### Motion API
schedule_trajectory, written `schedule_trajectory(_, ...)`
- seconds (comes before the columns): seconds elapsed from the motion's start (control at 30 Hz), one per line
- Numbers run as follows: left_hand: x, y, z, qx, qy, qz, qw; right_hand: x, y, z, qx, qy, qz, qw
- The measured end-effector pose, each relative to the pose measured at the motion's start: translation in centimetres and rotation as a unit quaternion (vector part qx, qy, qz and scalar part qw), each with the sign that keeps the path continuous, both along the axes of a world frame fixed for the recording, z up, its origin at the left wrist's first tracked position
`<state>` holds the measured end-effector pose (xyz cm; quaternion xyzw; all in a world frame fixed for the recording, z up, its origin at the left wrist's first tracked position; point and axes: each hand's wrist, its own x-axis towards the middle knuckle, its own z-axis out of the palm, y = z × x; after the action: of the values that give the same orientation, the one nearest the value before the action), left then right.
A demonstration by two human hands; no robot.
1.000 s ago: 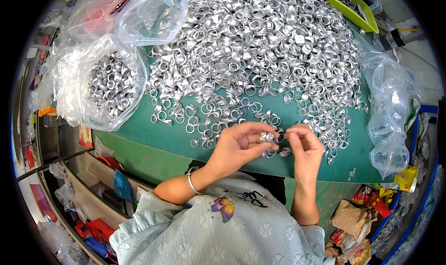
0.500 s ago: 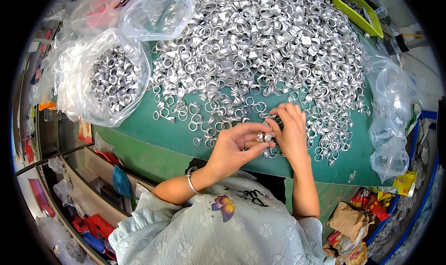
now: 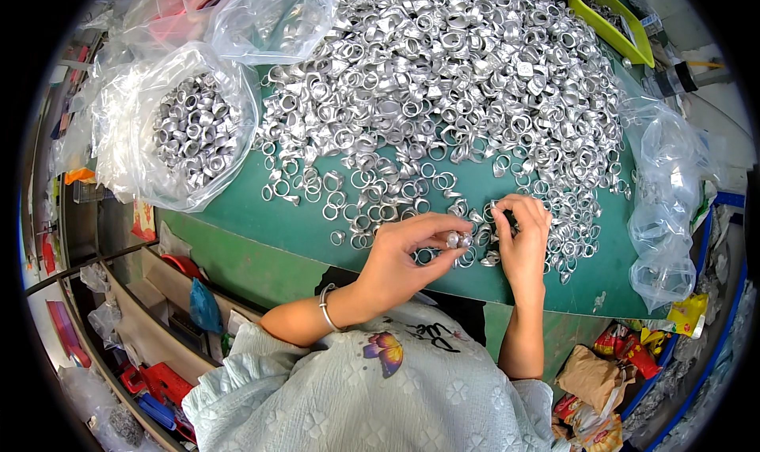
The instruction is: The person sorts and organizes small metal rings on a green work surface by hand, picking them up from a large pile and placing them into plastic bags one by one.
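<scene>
A few silver rings (image 3: 454,239) are pinched between the thumb and fingers of my left hand (image 3: 400,254), over the near part of the green table. My right hand (image 3: 524,242) is to the right of it, thumb and forefinger closed on a silver ring (image 3: 492,210) at the near edge of the scattered rings. Beyond both hands spreads a big heap of silver rings (image 3: 459,64). Single rings lie loose around my fingertips, some partly hidden beneath them.
To the left stands an open clear plastic bag (image 3: 119,135) with darker rings (image 3: 196,127) inside. Another clear bag (image 3: 273,20) lies behind it. A yellow-green tray (image 3: 609,20) is at the far right, crumpled plastic (image 3: 665,199) along the right edge of the green table (image 3: 261,222).
My right hand has moved right and slightly nearer, away from my left hand, and now pinches a ring among the loose ones. The left hand still holds its rings, almost in place.
</scene>
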<state>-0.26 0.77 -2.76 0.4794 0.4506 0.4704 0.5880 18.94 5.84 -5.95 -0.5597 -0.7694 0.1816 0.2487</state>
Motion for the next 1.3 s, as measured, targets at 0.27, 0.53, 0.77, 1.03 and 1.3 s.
schedule_trajectory(0.27, 0.1, -0.3, -0.1, -0.035, -0.019, 0.002, 0.999, -1.1, -2.3, 3.5, -0.179, 0.326, 0.062, 0.926)
schedule_trajectory(0.53, 0.3, -0.5, 0.7, 0.027, 0.076, 0.014, 0.997, -1.8, -2.9, 3.2, -0.232, 0.433, 0.073, 0.868)
schedule_trajectory(0.77, 0.1, -0.3, 1.4, 0.093, 0.149, 0.004, 0.984, -1.9, -3.3, 3.6, -0.222, 0.439, 0.073, 0.868)
schedule_trajectory(1.03, -0.2, -0.3, -0.6, -0.056, -0.047, -0.082, 0.994, -2.0, -3.2, 3.2, -0.201, 0.365, 0.063, 0.907)
schedule_trajectory(1.3, -1.4, 2.1, -3.0, 0.023, 0.173, 0.043, 0.984, -0.2, 1.4, 0.9, 0.049, 0.01, 0.016, 0.999)
